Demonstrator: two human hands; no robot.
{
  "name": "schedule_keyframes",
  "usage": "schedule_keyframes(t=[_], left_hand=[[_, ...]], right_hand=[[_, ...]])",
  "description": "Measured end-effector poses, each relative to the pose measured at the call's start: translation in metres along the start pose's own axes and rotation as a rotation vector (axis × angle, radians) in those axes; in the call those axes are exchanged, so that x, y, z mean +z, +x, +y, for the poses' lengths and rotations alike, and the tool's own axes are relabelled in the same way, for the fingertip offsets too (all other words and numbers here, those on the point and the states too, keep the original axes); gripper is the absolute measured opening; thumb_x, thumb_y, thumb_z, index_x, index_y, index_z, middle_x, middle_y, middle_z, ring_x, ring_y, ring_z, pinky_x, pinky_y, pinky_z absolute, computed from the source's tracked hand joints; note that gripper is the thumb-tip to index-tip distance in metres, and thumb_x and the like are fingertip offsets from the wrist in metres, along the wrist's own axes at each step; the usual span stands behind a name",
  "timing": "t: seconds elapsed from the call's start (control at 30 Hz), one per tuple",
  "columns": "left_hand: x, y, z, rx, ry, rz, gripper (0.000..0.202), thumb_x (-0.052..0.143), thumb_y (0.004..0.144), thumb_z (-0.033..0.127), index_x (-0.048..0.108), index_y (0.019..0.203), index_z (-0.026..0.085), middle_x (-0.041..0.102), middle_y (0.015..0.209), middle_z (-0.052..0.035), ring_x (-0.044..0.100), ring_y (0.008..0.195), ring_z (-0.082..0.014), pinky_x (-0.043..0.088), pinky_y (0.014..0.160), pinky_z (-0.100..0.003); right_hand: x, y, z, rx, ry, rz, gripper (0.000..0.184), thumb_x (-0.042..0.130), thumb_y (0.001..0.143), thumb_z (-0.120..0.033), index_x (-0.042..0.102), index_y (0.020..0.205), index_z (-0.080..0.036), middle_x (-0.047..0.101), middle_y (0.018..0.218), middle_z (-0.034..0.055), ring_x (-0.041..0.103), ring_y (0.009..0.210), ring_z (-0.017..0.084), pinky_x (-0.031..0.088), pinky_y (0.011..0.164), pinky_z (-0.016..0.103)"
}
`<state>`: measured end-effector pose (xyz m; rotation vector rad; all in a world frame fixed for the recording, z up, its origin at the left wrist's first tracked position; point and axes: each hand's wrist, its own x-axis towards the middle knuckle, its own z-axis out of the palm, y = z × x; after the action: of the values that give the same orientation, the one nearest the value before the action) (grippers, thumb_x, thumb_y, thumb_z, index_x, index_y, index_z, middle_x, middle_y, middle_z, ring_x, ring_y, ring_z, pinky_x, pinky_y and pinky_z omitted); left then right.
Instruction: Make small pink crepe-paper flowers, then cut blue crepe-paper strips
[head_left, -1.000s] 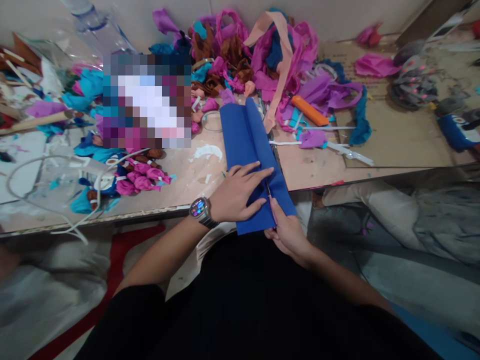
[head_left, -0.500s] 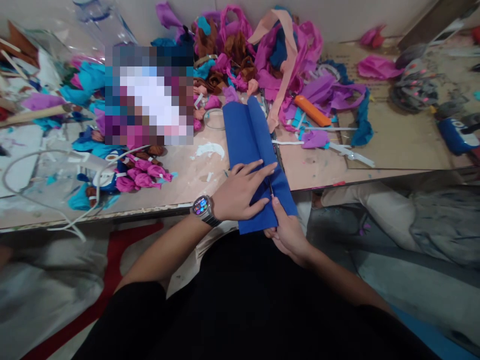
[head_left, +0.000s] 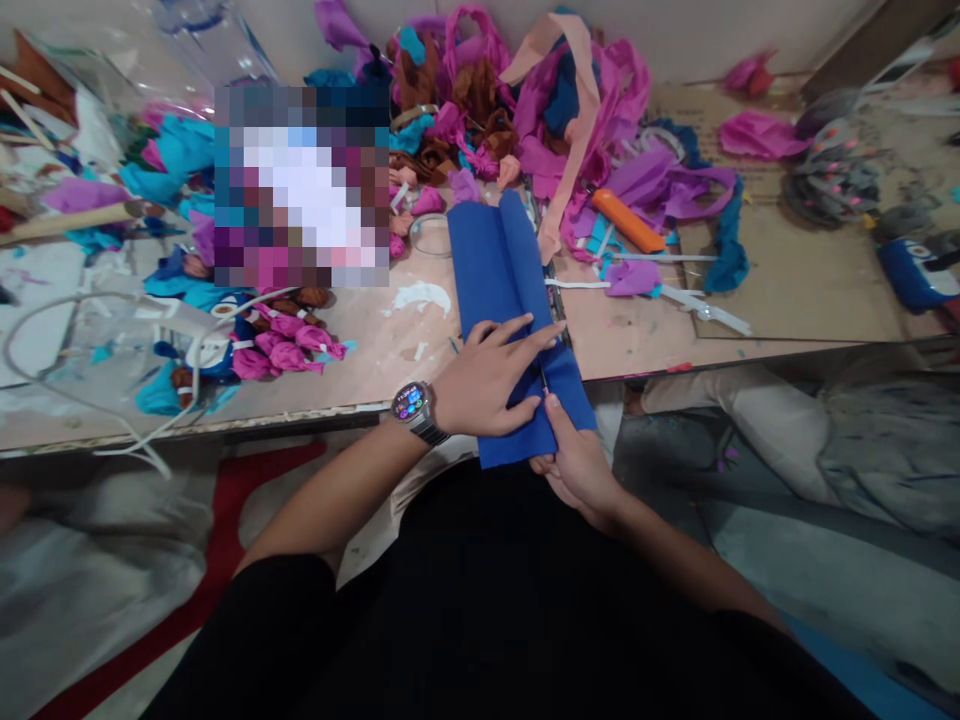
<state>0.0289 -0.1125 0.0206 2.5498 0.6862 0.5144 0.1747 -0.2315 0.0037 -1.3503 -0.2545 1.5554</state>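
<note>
A long blue folded sheet [head_left: 495, 260] lies on the worktable and hangs over its front edge. My left hand [head_left: 487, 375], with a wristwatch [head_left: 411, 402], lies flat on the sheet with fingers stretched out, pressing it down. My right hand [head_left: 574, 460] is closed at the sheet's near end, gripping a thin dark-bladed cutting tool [head_left: 541, 378]. The blade points away from me along the sheet's middle fold, right beside my left fingertips. The tool's handle is hidden inside my hand.
Crumpled pink, purple, brown and teal paper scraps [head_left: 525, 110] are heaped behind the sheet. Also there are an orange tool [head_left: 624, 220], a clear tape ring [head_left: 429, 235], magenta twisted pieces [head_left: 292, 350] and a white cable [head_left: 90, 310]. A person's light-trousered leg [head_left: 750, 400] shows at right.
My left hand has slid a little farther up the blue sheet. My right hand and the blade have stayed in nearly the same spot.
</note>
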Motion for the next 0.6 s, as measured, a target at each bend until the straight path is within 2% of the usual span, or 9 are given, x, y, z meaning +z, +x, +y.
schedule_keyframes(t=[0.4, 0.6], left_hand=[[-0.0034, -0.0003, 0.0019, -0.026, 0.006, -0.038, 0.087, 0.056, 0.093, 0.045, 0.023, 0.170, 0.018, 0.049, 0.165, -0.0185, 0.035, 0.159, -0.0416, 0.026, 0.119, -0.059], [-0.0023, -0.0002, 0.0032, -0.030, -0.012, -0.043, 0.088, 0.057, 0.092, 0.043, 0.023, 0.170, 0.018, 0.052, 0.163, -0.0191, 0.034, 0.159, -0.0415, 0.025, 0.119, -0.060]], right_hand=[[0.0007, 0.0002, 0.0015, -0.017, 0.016, -0.005, 0.053, 0.085, 0.080, -0.063, 0.049, 0.075, -0.025, 0.040, 0.042, -0.0119, 0.029, 0.032, 0.006, 0.027, 0.034, 0.019], [-0.0010, 0.0013, 0.0025, -0.021, 0.004, -0.017, 0.054, 0.086, 0.078, -0.064, 0.049, 0.073, -0.025, 0.039, 0.039, -0.0119, 0.028, 0.032, 0.006, 0.027, 0.034, 0.020]])
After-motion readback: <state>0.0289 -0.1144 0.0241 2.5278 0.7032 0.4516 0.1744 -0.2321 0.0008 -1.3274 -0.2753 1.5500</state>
